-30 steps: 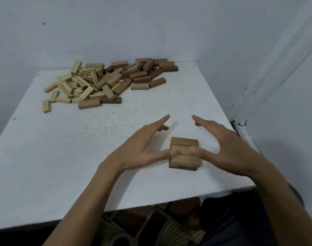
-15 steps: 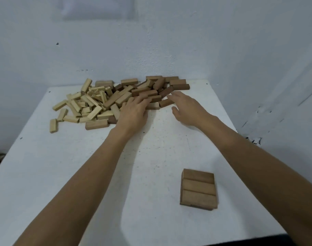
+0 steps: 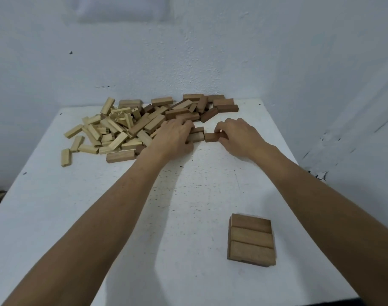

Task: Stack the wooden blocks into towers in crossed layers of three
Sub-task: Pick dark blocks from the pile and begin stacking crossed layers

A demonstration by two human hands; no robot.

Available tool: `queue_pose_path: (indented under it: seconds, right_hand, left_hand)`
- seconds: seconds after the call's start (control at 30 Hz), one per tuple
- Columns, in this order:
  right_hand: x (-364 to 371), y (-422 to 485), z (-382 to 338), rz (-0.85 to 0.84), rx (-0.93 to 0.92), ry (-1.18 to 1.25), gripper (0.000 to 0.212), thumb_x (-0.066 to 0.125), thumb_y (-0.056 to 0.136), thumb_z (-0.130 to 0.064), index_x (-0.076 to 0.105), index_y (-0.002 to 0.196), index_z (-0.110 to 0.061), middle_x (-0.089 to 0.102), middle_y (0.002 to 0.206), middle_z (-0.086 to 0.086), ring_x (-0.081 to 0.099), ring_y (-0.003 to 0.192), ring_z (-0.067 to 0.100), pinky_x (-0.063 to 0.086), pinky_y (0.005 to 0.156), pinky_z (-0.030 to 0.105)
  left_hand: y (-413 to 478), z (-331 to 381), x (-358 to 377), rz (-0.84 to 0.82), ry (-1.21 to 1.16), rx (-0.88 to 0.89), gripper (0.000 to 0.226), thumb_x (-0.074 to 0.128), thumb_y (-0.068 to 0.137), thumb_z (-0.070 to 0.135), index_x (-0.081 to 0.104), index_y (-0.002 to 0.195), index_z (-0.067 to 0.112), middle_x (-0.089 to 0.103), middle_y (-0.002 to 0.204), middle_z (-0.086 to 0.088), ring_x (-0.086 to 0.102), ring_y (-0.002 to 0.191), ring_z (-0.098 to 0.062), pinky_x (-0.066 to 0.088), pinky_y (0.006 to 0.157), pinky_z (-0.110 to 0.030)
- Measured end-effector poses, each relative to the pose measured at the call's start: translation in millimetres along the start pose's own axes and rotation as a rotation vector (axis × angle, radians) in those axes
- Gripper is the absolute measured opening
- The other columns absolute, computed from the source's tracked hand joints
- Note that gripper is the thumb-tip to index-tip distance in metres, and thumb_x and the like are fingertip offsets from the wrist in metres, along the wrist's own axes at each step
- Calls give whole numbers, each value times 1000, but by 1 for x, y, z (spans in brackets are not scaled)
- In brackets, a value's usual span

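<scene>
- Fetching blocks for the next layer, judging by both hands working at the near edge of the pile of wooden blocks [image 3: 131, 127] on the far side of the white table [image 3: 56, 217].
- Pinching a reddish-brown block [image 3: 211, 137] with the right hand [image 3: 237, 136], thumb and curled fingers closing narrowly round its right end, flat on the table and just clear of the pile.
- Covering two more brown blocks [image 3: 197, 133] with the left hand [image 3: 173, 138], palm down and fingers bent over them; not possible to tell whether gripping them or only resting on top.
- Leaving the started tower [image 3: 251, 239] untouched at the near right of the table, well apart from both hands, with a top layer of three brown blocks lying side by side, long sides running left to right; not possible to tell how many layers lie beneath.
- Standing early in the task, going by so low a tower and so large a pile.
- Calling next, most likely, for securing a set of three, lifting them clear of the pile and carrying them back toward the tower.
- Requiring then a quarter turn, laying them front to back across the top layer, edges flush.
- Needing a light set-down, avoiding any nudge to the three loose blocks already in place.
</scene>
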State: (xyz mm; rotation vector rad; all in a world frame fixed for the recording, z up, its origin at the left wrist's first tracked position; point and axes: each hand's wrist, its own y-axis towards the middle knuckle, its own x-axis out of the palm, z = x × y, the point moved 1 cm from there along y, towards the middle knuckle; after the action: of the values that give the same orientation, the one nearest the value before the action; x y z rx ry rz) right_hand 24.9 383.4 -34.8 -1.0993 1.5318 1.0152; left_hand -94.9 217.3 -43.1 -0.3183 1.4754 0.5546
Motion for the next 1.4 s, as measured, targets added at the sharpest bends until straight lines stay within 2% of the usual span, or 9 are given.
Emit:
queue_pose_path:
  seconds: [0.17, 0.33, 0.47, 0.67, 0.87, 0.97, 1.17, 1.3, 1.4]
  right_hand:
    - [-20, -30, -18, -65, -39, 58, 26, 55, 94, -15, 63, 119, -16, 60, 107, 4, 54, 98, 25, 44, 77, 33]
    - [-41, -81, -66, -195, -91, 53, 26, 57, 95, -16, 63, 120, -17, 60, 110, 3, 55, 95, 19, 46, 80, 30]
    - [-40, -122, -113, -219, -141, 28, 19, 53, 95, -11, 63, 112, -16, 56, 101, 1, 54, 87, 17, 49, 76, 32]
    - [-8, -147, -161, -219, -146, -31, 15, 48, 96, -7, 53, 108, -14, 40, 95, 1, 37, 83, 20, 31, 66, 31]
    - [11, -162, -176, -119, -34, 90, 25, 47, 98, -11, 46, 123, -15, 44, 107, 3, 37, 87, 17, 27, 70, 25]
    - [16, -167, -179, -10, -14, 129, 36, 51, 98, -12, 42, 133, -15, 48, 118, 5, 47, 90, 20, 29, 70, 25]
    - [36, -178, -185, 164, 62, 141, 39, 78, 75, 2, 65, 106, -17, 57, 104, 8, 54, 81, 23, 31, 55, 23]
    - [43, -178, -186, 244, 90, 201, 51, 74, 73, 12, 66, 112, -19, 53, 97, 6, 46, 80, 18, 27, 53, 18]
    - [45, -178, -183, 222, 50, 253, 53, 65, 77, 15, 65, 118, -19, 56, 101, 5, 49, 86, 21, 34, 60, 23]
  left_hand:
    - [-34, 6, -9, 23, 8, 23, 40, 62, 85, 32, 62, 119, 12, 64, 103, -6, 57, 96, -27, 39, 79, -34]
    - [-100, 8, -31, -12, -95, 15, 44, 64, 89, 35, 60, 128, 15, 66, 111, -4, 60, 98, -22, 53, 79, -40]
    - [-151, 7, -40, -55, -155, -13, 43, 62, 92, 36, 58, 132, 19, 63, 118, 0, 57, 104, -19, 49, 84, -33]
    - [-188, 8, -37, -37, -227, -4, 34, 64, 93, 30, 64, 125, 22, 64, 116, 5, 56, 103, -14, 41, 80, -24]
    - [-206, 3, -25, 40, -312, -35, 30, 64, 94, 33, 69, 121, 21, 66, 118, 3, 62, 103, -18, 52, 83, -38]
    - [-213, 3, -21, 75, -379, -70, 38, 53, 93, 42, 70, 121, 23, 65, 121, 5, 63, 104, -14, 54, 83, -34]
    - [-222, 2, -18, 56, -421, -85, 46, 38, 96, 46, 67, 126, 27, 64, 127, 5, 60, 112, -14, 52, 88, -33]
    - [-234, 0, -17, 34, -441, -89, 47, 37, 96, 44, 64, 130, 26, 59, 128, 8, 56, 113, -11, 50, 90, -33]
    - [-243, -1, -19, 42, -472, -91, 38, 44, 96, 43, 67, 124, 30, 57, 124, 12, 59, 101, -5, 51, 83, -29]
